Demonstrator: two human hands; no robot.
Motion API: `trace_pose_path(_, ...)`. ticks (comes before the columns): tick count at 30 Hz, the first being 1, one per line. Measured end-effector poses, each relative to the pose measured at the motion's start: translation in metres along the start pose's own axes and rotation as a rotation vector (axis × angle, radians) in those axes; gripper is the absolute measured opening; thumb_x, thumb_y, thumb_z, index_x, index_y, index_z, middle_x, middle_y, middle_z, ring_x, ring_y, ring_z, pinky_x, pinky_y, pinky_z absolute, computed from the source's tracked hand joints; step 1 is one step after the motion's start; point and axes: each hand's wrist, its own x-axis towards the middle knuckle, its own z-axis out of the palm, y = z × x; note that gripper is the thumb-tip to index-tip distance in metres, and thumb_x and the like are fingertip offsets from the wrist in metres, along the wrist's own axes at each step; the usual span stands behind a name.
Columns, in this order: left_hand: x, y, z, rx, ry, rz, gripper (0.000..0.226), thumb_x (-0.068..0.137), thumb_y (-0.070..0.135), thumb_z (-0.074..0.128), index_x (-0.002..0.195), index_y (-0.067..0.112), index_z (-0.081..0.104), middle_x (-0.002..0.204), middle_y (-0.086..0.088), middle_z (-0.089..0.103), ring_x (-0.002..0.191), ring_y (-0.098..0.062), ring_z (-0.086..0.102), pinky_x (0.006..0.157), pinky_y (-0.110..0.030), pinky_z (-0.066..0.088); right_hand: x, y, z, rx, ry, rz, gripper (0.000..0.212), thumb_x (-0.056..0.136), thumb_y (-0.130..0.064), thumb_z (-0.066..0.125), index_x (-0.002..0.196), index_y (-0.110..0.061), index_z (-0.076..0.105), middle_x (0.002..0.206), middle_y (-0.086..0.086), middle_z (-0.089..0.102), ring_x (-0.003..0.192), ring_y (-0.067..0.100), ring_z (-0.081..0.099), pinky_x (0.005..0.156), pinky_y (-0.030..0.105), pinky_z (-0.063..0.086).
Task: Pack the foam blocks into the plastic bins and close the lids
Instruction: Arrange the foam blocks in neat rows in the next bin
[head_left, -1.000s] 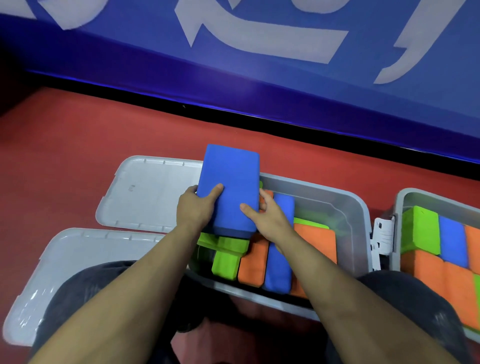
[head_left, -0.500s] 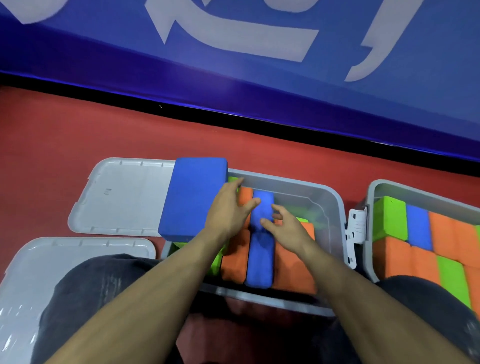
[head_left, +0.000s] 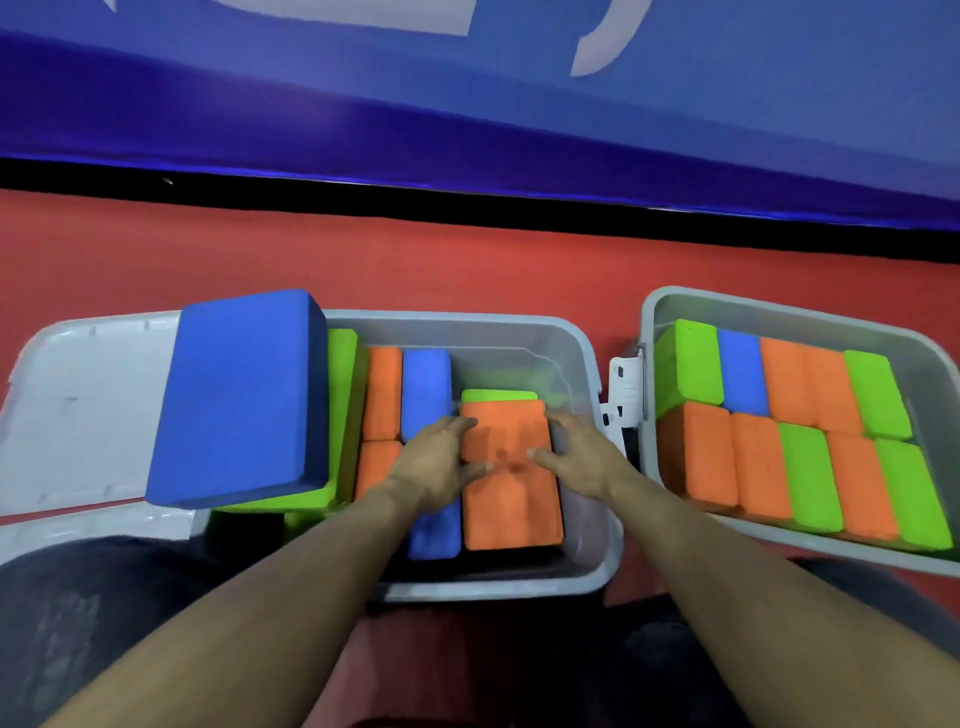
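- Step in hand, as I judge it: the packing of the middle bin (head_left: 597, 519), with both hands on the flat orange block (head_left: 511, 499) lying at the right side of that bin.
- The left hand (head_left: 436, 467) holds the block's left edge, thumb on its top face and fingers curled at its side; the right hand (head_left: 582, 457) holds the right edge the same way. So each grip is pinching the orange block, one from 9 o'clock and one from 3 o'clock.
- The orange block lies flat, its broad face up, its long axis running from 6 to 12 o'clock; a green block (head_left: 498, 396) shows just beyond its far end.
- To its left a blue block (head_left: 428, 395) and orange ones stand on edge, long axes also 6 to 12.
- A large blue block (head_left: 244, 400) rests loose at 9 o'clock, tilted over the bin's left rim and the open lid (head_left: 78, 395); it is held by nothing.
- The bin at 3 o'clock (head_left: 883, 332) looks filled, its lid not on.
- Next move, in my judgement: turn the orange block on edge or press it down to make room, then fit the large blue block in; lids follow.
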Motion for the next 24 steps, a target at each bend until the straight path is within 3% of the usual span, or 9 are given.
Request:
trace_pose_path(4, 0.034, -0.009, 0.018, 0.104, 0.022, 0.060, 0.079, 0.087, 0.052, 0.070, 0.151, 0.014, 0.042, 0.154, -0.010, 0.044, 0.144, -0.030, 0.038, 0.119, -0.039, 0.029, 0.040, -0.004, 0.003, -0.019, -0.022, 0.005, 0.083, 0.087, -0.048, 0.074, 0.154, -0.014, 0.039, 0.157, 0.009, 0.042, 0.145, 0.025, 0.039, 0.120, 0.037, 0.031)
trace_pose_path(8, 0.044, -0.024, 0.032, 0.341, 0.076, 0.186, 0.083, 0.085, 0.060, 0.067, 0.153, 0.018, 0.041, 0.166, -0.007, 0.023, 0.154, -0.029, 0.017, 0.123, -0.046, 0.023, 0.084, -0.005, 0.019, -0.154, -0.103, -0.011, 0.081, 0.090, -0.051, 0.069, 0.156, -0.019, 0.035, 0.163, 0.007, 0.031, 0.149, 0.025, 0.031, 0.122, 0.037, 0.025)
trace_pose_path(12, 0.043, -0.050, 0.039, 0.351, 0.215, 0.165, 0.094, 0.082, 0.074, 0.048, 0.153, 0.013, 0.041, 0.166, -0.017, 0.021, 0.153, -0.038, 0.020, 0.120, -0.053, 0.023, 0.113, -0.003, 0.033, -0.287, -0.144, -0.016, 0.084, 0.092, -0.060, 0.060, 0.161, -0.027, 0.023, 0.170, 0.000, 0.013, 0.157, 0.028, 0.007, 0.127, 0.040, 0.009)
trace_pose_path(16, 0.043, -0.063, 0.042, 0.359, 0.210, 0.134, 0.102, 0.085, 0.079, 0.036, 0.160, 0.011, 0.021, 0.168, -0.013, 0.015, 0.155, -0.032, 0.012, 0.123, -0.048, 0.014, 0.117, 0.001, 0.044, -0.369, -0.116, -0.038, 0.080, 0.088, -0.070, 0.056, 0.154, -0.031, 0.035, 0.157, 0.003, 0.035, 0.145, 0.033, 0.028, 0.122, 0.043, 0.022)
trace_pose_path(19, 0.043, -0.063, 0.043, 0.368, 0.197, 0.117, 0.102, 0.086, 0.079, 0.033, 0.160, 0.011, 0.019, 0.168, -0.013, 0.015, 0.155, -0.030, 0.012, 0.123, -0.048, 0.013, 0.113, 0.000, 0.042, -0.371, -0.066, -0.054, 0.070, 0.079, -0.075, 0.063, 0.134, -0.034, 0.049, 0.136, 0.005, 0.046, 0.133, 0.030, 0.038, 0.116, 0.041, 0.027)
trace_pose_path(24, 0.037, -0.061, 0.038, 0.287, 0.161, 0.117, 0.103, 0.085, 0.082, 0.026, 0.161, 0.016, 0.006, 0.169, -0.009, 0.002, 0.156, -0.025, -0.001, 0.124, -0.042, 0.001, 0.097, -0.015, 0.021, -0.313, -0.140, -0.077, 0.059, 0.074, -0.071, 0.072, 0.109, -0.031, 0.045, 0.114, -0.007, 0.050, 0.119, 0.024, 0.052, 0.112, 0.045, 0.032)
